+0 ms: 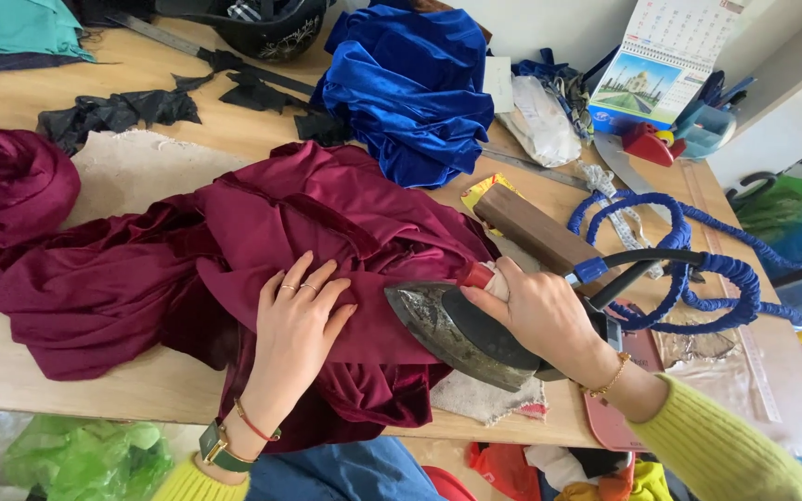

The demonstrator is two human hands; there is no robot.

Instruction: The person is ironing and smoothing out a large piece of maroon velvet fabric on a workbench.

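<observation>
My left hand (297,320) lies flat, fingers spread, on a crumpled maroon velvet cloth (234,241) that covers the middle of the wooden table (67,371). My right hand (540,311) grips the handle of a heavy dark metal iron (452,329), whose pointed tip rests against the cloth just right of my left hand. A blue braided cord (689,269) runs from the back of the iron and loops on the table to the right.
A bright blue velvet bundle (410,83) sits behind the maroon cloth. A wooden block (536,227) lies right of it, black fabric scraps (118,111) at the back left, more maroon cloth (2,181) at far left, a calendar (666,60) at back right.
</observation>
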